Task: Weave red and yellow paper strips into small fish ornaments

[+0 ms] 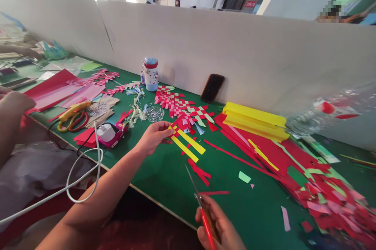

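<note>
Along a white partition (249, 54), the green table (173, 187) carries paper scraps (331, 203) and a phone (213, 87); left fingers (162, 125) pinch yellow strips (185, 149), right fingers (212, 205) grip scissors (206, 224).

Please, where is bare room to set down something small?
Bare table shows between the left forearm and the held scissors, and between the right hand and the pale pink scrap. Crowded: the scrap heap, and behind the left hand.
</note>
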Demonstrator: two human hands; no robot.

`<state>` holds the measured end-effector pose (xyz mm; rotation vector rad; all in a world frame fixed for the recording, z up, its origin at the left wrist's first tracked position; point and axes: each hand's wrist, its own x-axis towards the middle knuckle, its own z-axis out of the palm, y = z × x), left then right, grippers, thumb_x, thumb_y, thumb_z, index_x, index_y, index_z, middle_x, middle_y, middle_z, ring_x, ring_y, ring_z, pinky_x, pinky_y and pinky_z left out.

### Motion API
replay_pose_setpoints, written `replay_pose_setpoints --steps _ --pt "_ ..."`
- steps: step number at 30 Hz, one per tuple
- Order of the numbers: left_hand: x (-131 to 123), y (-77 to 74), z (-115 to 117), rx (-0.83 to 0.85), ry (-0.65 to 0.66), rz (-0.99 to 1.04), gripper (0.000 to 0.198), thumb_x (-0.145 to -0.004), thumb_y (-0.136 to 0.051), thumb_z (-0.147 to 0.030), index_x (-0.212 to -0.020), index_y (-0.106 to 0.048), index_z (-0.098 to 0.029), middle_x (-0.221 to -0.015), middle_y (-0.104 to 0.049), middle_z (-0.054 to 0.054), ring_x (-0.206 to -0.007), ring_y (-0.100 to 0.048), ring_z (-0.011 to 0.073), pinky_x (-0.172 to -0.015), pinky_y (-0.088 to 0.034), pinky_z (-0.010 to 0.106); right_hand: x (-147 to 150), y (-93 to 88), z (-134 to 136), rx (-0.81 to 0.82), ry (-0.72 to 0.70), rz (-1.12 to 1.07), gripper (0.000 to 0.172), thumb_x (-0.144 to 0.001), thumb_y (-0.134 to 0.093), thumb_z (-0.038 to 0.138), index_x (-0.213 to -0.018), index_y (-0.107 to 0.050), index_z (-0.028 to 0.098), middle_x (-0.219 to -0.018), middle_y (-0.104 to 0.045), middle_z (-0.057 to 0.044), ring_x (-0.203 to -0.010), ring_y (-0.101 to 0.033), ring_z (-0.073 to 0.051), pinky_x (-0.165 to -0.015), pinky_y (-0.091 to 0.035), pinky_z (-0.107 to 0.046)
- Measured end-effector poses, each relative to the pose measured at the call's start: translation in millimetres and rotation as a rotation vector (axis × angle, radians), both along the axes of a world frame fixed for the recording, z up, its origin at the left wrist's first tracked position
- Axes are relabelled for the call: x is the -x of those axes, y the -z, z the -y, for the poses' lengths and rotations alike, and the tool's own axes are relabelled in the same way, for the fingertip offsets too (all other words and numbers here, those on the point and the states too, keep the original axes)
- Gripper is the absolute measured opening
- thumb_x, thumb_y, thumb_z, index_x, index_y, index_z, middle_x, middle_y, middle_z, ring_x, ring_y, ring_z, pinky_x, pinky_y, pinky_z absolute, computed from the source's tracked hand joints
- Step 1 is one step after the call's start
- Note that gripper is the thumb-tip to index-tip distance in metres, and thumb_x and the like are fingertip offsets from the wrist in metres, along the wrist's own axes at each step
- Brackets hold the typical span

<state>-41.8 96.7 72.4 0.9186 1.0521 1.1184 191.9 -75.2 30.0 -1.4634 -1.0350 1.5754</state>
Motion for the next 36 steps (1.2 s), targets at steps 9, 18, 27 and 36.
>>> replay_pose_setpoints --steps 9,18,27,36 --pt "-25.2 -17.2 25.6 -0.132 -0.032 0.089 0.036 -0.072 -0.079 -0.038 -0.094 -0.062 -0.016 -0.086 -0.068 0.002 -0.075 -0.064 0.0132 -0.063 -0.058 0.025 28.4 -15.0 -19.2 -0.024 0.133 -0.076 0.053 -0.07 -0.076 0.045 -0.117 -0.06 0.026 -0.086 -0.058 -0.001 -0.072 -0.054 -0.013 -0.065 -0.047 -0.023" --pt "-30.0 -11.3 30.1 -0.113 -0.043 0.101 0.035 -0.072 -0.079 -0.038 -0.092 -0.061 -0.016 -0.085 -0.069 0.001 -0.073 -0.065 0.0128 -0.061 -0.058 0.024 32.3 -10.2 -20.0 -0.026 0.207 -0.145 0.055 -0.069 -0.078 0.053 -0.115 -0.062 0.027 -0.079 -0.058 0.001 -0.072 -0.054 -0.013 -0.068 -0.049 -0.024" --pt "-31.2 -2.6 26.9 -0.099 -0.042 0.072 0.036 -0.07 -0.08 -0.039 -0.089 -0.061 -0.016 -0.079 -0.067 -0.001 -0.068 -0.064 0.0113 -0.059 -0.057 0.022 21.6 0.3 -22.4 0.0 0.119 -0.061 0.064 -0.065 -0.08 0.054 -0.117 -0.064 0.019 -0.074 -0.058 0.001 -0.065 -0.05 -0.012 -0.061 -0.047 -0.023" --pt "-26.8 -2.1 26.8 -0.058 -0.034 0.11 0.036 -0.071 -0.079 -0.039 -0.091 -0.061 -0.015 -0.083 -0.069 0.002 -0.072 -0.066 0.0129 -0.06 -0.058 0.023 29.0 -9.5 -14.1 0.04 0.282 -0.13 0.065 -0.061 -0.083 0.051 -0.116 -0.061 0.024 -0.081 -0.057 0.001 -0.068 -0.051 -0.012 -0.064 -0.049 -0.023"
